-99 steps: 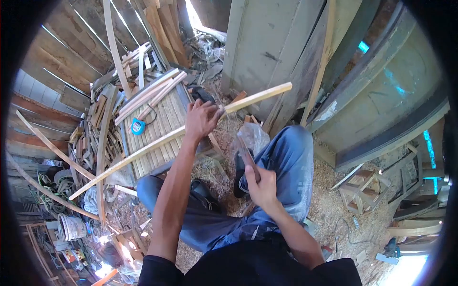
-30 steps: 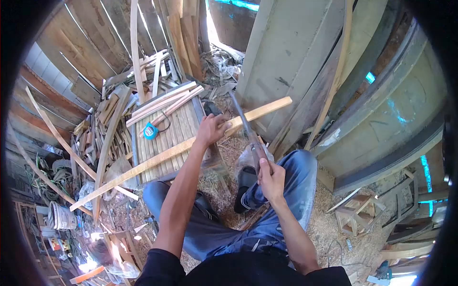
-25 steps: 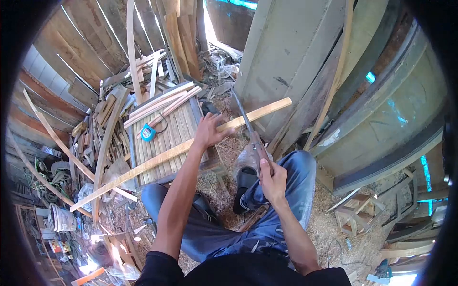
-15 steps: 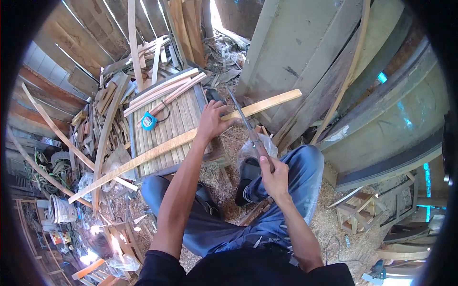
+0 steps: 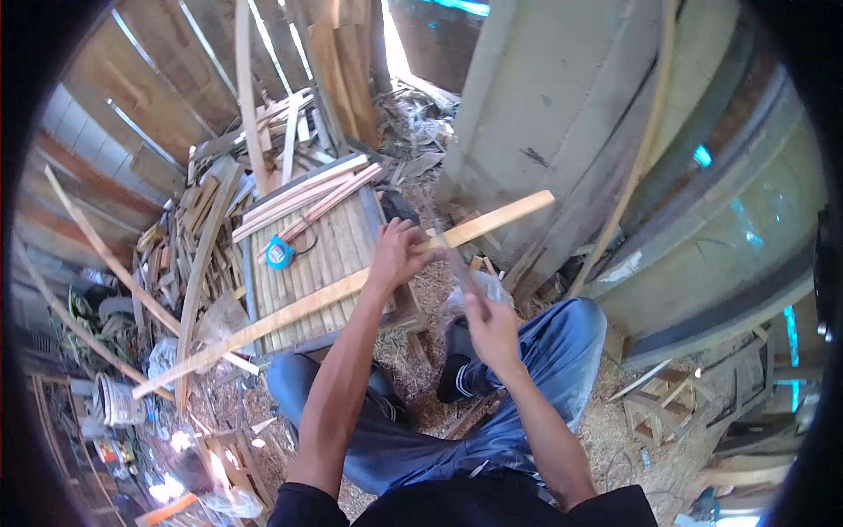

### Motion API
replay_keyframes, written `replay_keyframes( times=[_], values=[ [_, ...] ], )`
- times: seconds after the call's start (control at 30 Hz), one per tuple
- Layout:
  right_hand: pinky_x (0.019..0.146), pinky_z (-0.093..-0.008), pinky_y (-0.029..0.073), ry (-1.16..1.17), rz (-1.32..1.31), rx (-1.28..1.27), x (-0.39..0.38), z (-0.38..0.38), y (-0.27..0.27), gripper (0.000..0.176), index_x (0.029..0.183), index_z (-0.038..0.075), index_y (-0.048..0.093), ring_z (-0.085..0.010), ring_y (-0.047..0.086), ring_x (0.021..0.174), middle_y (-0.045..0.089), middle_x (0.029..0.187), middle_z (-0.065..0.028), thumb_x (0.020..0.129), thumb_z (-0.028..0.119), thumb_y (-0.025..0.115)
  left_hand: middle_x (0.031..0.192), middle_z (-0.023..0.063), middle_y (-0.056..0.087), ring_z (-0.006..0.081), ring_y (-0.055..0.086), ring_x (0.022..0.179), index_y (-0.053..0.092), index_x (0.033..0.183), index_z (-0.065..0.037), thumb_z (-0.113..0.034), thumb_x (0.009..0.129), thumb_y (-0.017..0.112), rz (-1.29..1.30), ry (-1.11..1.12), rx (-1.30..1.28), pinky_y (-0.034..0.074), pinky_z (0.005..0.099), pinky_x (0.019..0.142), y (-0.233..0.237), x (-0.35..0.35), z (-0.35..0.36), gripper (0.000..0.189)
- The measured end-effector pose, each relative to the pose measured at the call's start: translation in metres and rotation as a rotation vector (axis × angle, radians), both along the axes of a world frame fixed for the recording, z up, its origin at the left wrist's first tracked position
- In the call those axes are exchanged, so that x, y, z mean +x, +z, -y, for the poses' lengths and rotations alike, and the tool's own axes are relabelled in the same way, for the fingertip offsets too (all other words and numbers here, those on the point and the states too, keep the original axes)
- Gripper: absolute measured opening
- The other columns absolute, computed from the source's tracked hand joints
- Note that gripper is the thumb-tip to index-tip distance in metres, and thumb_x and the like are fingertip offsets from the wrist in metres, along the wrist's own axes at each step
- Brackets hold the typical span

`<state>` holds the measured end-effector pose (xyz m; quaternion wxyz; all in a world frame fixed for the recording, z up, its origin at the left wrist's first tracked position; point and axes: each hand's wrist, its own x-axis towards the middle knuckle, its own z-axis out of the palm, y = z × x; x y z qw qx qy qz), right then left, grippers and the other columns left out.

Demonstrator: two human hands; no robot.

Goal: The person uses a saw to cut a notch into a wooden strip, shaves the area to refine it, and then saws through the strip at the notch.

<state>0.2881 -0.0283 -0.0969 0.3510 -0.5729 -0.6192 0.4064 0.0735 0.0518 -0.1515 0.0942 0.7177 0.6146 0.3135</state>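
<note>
A long pale wooden strip lies slantwise across a slatted wooden bench, its right end sticking out past the edge. My left hand is closed around the strip near that edge. In my right hand is a long narrow-bladed tool with a brown wooden handle, gripped above my knee. Its blade is smeared by motion and crosses the strip just right of my left fingers. On the slats sits a blue tape measure, beside several thin wooden sticks.
Scrap wood is heaped against the plank wall on the left. Large curved panels lean along the right. A small wooden frame stands on the shavings-covered floor, and a white bucket is at lower left.
The bladed tool has moved down and toward me along its length, with my right hand shifting slightly left. My left hand stays on the strip. The whole view has shifted a little.
</note>
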Motion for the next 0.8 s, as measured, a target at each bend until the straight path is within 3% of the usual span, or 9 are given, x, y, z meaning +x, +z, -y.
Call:
replay_keyframes(
  times=[0.07,0.17,0.23,0.3,0.47,0.7,0.8],
  values=[
    [0.048,-0.0331,0.037,0.036,0.036,-0.014,0.027,0.035,0.001,0.046,0.077,-0.006,0.061,-0.0105,0.044,0.051,0.047,0.052,-0.0055,0.098,0.034,0.054,0.082,0.0059,0.058,0.0269,0.053,0.089,0.067,0.079,-0.007,-0.039,0.065,0.082,0.012,0.014,-0.014,0.038,0.0396,0.083,0.003,-0.001,-0.003,0.038],
    [0.047,-0.0301,0.035,0.032,-0.023,-0.097,0.052,0.071,-0.009,0.046,0.075,-0.006,0.06,-0.0066,0.043,0.051,0.044,0.053,-0.0003,0.098,0.033,0.053,0.084,0.0067,0.06,0.027,0.054,0.093,0.068,0.079,-0.006,-0.043,0.065,0.082,0.029,0.005,-0.061,0.04,0.039,0.086,0.005,-0.003,0.004,0.042],
    [0.047,-0.0318,0.036,-0.008,-0.005,-0.075,0.041,0.066,-0.006,0.047,0.073,-0.005,0.06,-0.0081,0.045,0.051,0.045,0.052,-0.002,0.098,0.034,0.054,0.084,0.0071,0.06,0.0276,0.055,0.092,0.069,0.079,-0.007,-0.044,0.066,0.081,0.023,-0.02,-0.099,0.04,0.0388,0.085,0.008,-0.001,0.0,0.041],
    [0.049,-0.0372,0.041,-0.043,-0.026,-0.009,0.016,0.034,-0.002,0.04,0.075,-0.004,0.063,-0.018,0.049,0.045,0.048,0.051,-0.0164,0.093,0.031,0.058,0.083,0.0072,0.06,0.0277,0.055,0.089,0.068,0.079,-0.007,-0.043,0.067,0.081,0.004,-0.054,-0.056,0.041,0.0391,0.084,0.005,0.0,-0.003,0.041],
    [0.052,-0.0417,0.042,-0.056,0.004,0.071,0.007,0.006,-0.02,0.043,0.075,-0.006,0.064,-0.0308,0.054,0.047,0.053,0.054,-0.0207,0.091,0.034,0.059,0.081,0.0063,0.059,0.0261,0.054,0.087,0.068,0.078,-0.006,-0.042,0.067,0.081,0.033,0.038,-0.086,0.041,0.0387,0.083,-0.003,-0.003,-0.008,0.04],
    [0.054,-0.0423,0.041,-0.037,0.053,-0.031,0.024,0.021,-0.005,0.045,0.076,-0.006,0.065,-0.0302,0.055,0.05,0.054,0.056,-0.0217,0.092,0.036,0.058,0.083,0.0045,0.058,0.0254,0.053,0.09,0.068,0.079,-0.007,-0.037,0.064,0.082,-0.054,-0.009,-0.02,0.038,0.0394,0.086,0.002,0.011,0.007,0.036],
    [0.055,-0.0433,0.042,-0.079,-0.107,-0.166,0.034,0.023,-0.022,0.047,0.076,-0.006,0.064,-0.0313,0.057,0.051,0.054,0.056,-0.022,0.092,0.038,0.058,0.084,0.0047,0.058,0.0249,0.052,0.091,0.069,0.08,-0.008,-0.038,0.065,0.082,-0.049,-0.037,-0.015,0.035,0.0386,0.087,0.005,0.016,0.011,0.036]
  ],
)
